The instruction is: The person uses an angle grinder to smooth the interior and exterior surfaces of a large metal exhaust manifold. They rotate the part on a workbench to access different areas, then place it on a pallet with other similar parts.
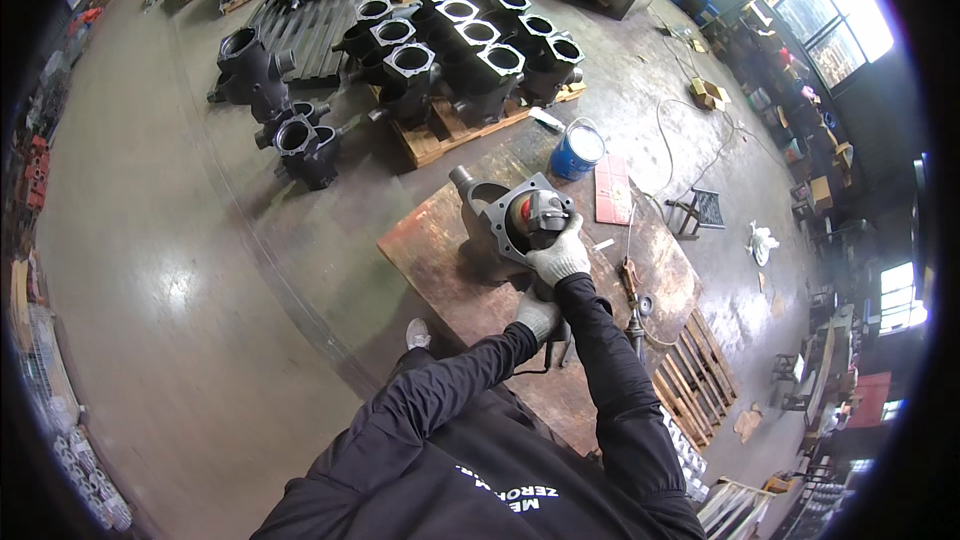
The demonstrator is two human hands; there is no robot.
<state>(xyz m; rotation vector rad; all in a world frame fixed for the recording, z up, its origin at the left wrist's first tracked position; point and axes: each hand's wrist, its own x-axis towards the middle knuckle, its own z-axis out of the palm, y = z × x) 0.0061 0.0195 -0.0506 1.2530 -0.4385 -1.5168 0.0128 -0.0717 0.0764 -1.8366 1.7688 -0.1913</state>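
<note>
We recorded both hands gloved in pale work gloves, with black sleeves entering from the lower edge. The right hand (pixel 560 255) sat at the rim of a grey cast housing (pixel 490 225), its fingers (pixel 572 240) wrapped narrow around the body of a power grinder (pixel 542 212) whose head was set into the housing's round bore. The left hand (pixel 538 316) was below and just behind the right one, fingers closed on the rear of the same grinder; how tightly they were closed we could not tell, as the right forearm covered part of it.

The housing stood directly ahead of the right fingers, on a rusty brown steel plate serving as the surface (pixel 440 250), with its square flange tilted toward the camera and a short pipe stub on the far-left side. Beyond the fingers and slightly to the right, a blue can (pixel 578 150) with a pale top stood near the plate's far edge, and a red sheet (pixel 612 190) lay just beside it. To the right of the fingers, a slim long tool (pixel 630 285) lay on the plate. Well beyond the fingers, a wooden pallet (pixel 440 135) carried rows of dark castings (pixel 470 40), and more of them stood on the concrete floor (pixel 170 240) to the far left.
</note>
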